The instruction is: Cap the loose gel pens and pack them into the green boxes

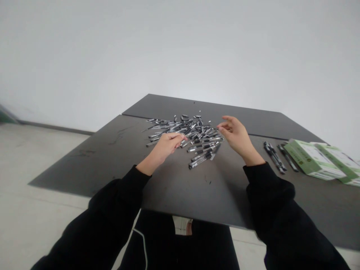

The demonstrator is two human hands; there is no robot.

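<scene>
A loose heap of black-and-clear ballpoint pens (198,137) lies scattered at the middle of the dark table (180,187). My left hand (167,147) hovers over the heap's near left side, fingers drawn together and pointing right. Whether those fingers hold a pen is hidden. My right hand (234,135) is raised just right of the heap, fingers curled and apart, with nothing in them. Black sleeves cover both my forearms.
A small row of similar pens (274,157) lies right of my right hand, with another pen or two (287,157) beside it. Green-and-white cardboard boxes (313,159) stand at the table's right edge. The table has a seam across its far part, with a white wall behind.
</scene>
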